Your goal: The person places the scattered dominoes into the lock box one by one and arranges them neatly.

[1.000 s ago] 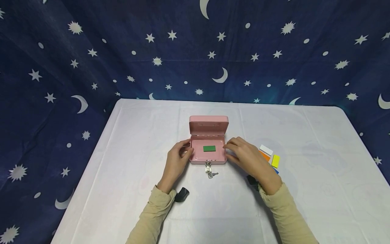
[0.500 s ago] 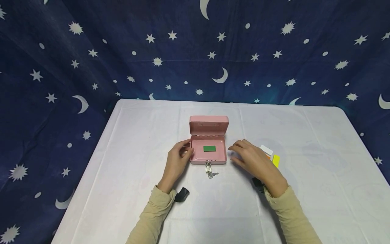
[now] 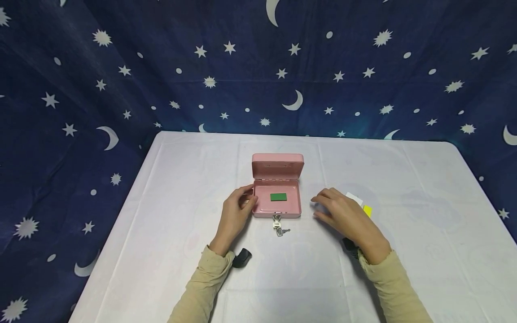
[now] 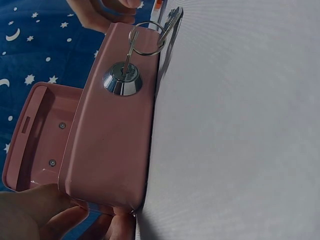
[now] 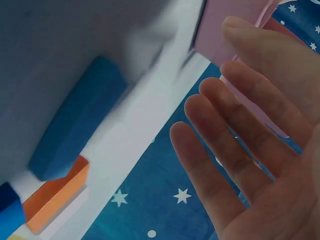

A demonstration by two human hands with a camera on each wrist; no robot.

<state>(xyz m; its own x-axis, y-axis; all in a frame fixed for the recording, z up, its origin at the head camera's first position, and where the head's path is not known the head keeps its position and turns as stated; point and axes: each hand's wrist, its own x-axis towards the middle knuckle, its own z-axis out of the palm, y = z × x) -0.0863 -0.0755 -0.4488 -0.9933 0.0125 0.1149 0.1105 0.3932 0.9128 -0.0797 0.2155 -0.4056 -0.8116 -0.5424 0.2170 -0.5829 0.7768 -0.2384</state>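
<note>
A pink metal cash box (image 3: 258, 210) stands on the table with its lid (image 3: 278, 169) raised. A flat green block (image 3: 278, 197) lies on its floor. Keys (image 4: 171, 26) on a ring hang from the round lock (image 4: 122, 85) in the front wall, one key inserted. My left hand (image 3: 234, 210) grips the box's left side, thumb near the rim and fingers around the outer wall. To the right of the box and apart from it, my right hand (image 3: 343, 213) hovers with relaxed fingers, nothing in them, as the right wrist view (image 5: 250, 150) confirms.
Behind the right hand are a white block (image 3: 354, 198) and a yellow block (image 3: 367, 211). The right wrist view shows a teal-looking block (image 5: 77, 122), an orange block (image 5: 57, 195) and a blue block (image 5: 9, 212). A star-patterned cloth (image 3: 242, 67) hangs behind the white table (image 3: 194, 170).
My right hand has drawn away from the box's right edge, moving right towards the loose blocks and covering more of them. The left hand stays at the box's left side.
</note>
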